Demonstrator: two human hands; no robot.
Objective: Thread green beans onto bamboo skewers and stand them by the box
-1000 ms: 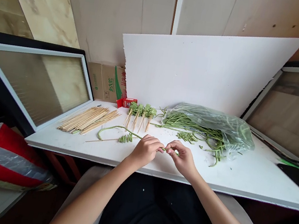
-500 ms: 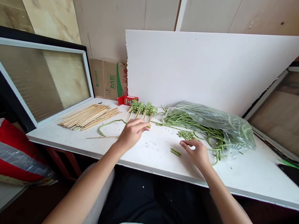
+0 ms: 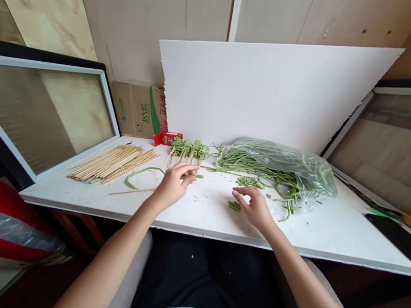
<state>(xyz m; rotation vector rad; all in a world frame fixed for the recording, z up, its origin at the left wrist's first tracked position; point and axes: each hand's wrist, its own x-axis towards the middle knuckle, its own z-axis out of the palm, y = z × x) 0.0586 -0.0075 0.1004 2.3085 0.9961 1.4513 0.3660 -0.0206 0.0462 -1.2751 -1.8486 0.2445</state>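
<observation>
My left hand point(image 3: 173, 185) is closed around a long green bean point(image 3: 136, 173); one end pokes out past the fingertips and the rest curves left over the table. My right hand point(image 3: 254, 207) holds nothing visible, thumb and fingers apart, just beside a few short bean pieces point(image 3: 234, 206). Behind it lies a small heap of bean ends point(image 3: 250, 182). Beyond my left hand, several skewers threaded with folded green beans point(image 3: 191, 147) rest in a row. A single bamboo skewer point(image 3: 131, 192) lies left of my left wrist.
A pile of bamboo skewers point(image 3: 108, 162) lies on the left of the white table point(image 3: 195, 220). An open plastic bag of long beans point(image 3: 278, 160) stands at the back right. A red box point(image 3: 171, 138) is at the back, a black phone-like slab point(image 3: 402, 240) at far right.
My right hand has opened its fingers and moved over beside the short bean pieces. More of the bean's end now shows past my left fingertips. The whole view has shifted slightly.
</observation>
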